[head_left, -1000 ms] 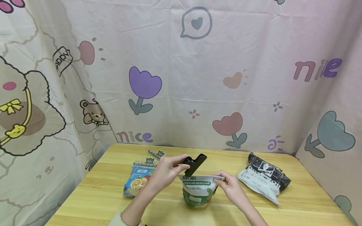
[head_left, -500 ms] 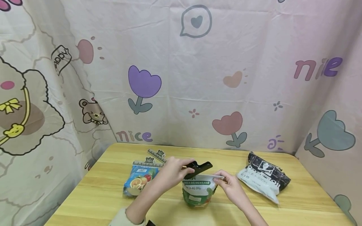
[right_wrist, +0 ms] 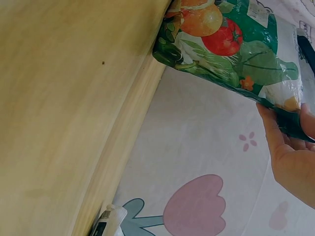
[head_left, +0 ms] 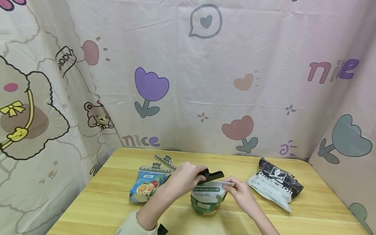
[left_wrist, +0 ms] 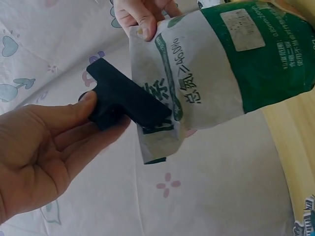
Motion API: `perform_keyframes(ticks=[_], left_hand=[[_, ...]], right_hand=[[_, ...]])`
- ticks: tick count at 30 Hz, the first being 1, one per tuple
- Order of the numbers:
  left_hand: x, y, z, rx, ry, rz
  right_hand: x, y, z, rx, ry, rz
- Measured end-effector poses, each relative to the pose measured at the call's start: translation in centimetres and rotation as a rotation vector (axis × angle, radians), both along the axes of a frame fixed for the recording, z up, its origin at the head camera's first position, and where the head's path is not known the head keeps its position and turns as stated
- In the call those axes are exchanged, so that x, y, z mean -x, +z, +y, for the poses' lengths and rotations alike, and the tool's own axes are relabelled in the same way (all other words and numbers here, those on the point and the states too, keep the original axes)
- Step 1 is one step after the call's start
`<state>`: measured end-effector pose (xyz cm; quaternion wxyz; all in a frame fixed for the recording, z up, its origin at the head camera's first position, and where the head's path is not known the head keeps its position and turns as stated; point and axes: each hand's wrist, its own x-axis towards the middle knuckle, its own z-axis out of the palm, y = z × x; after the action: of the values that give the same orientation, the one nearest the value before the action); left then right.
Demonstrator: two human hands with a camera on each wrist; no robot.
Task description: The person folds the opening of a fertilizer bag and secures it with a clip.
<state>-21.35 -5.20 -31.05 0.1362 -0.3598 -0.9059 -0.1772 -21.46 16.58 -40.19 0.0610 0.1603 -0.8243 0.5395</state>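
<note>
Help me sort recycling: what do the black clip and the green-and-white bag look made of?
Black clip: probably plastic, smooth, from its thick, moulded-looking body; coated metal possible. Green-and-white bag: likely plastic film, glossy; it creases and shows highlights.

A cloth-screened nook, whether in a home or a studio cannot be told: printed fabric walls run from 9 through 12 to 3 o'clock, bearing a cartoon bear at 9 and a purple tulip at 10, around a wood-grain table at 6.
</note>
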Motion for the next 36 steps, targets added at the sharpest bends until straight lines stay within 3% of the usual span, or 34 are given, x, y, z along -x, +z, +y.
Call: perform_keyframes(ticks=[12,24,31,36], left_hand=[[-0.7,1.0,1.5,0.14,0.071,0.041],[-1.1,1.6,2.6,0.229,0.086,0.104],[-1.3,1.1,3.3,0.275,0.099,0.205],[-1.4,0.8,3.7,0.273,0.107,0.243]], right_hand=[[0.1,-0.1,0.2,-0.007,0.001,0.014],[-0.1,-0.1,0.1,0.006,-0.002,0.046],[-0.2,0.0,0.0,-0.004,-0.011,0.026],[-0.1,0.1,0.1,-0.014,0.016,0.046]])
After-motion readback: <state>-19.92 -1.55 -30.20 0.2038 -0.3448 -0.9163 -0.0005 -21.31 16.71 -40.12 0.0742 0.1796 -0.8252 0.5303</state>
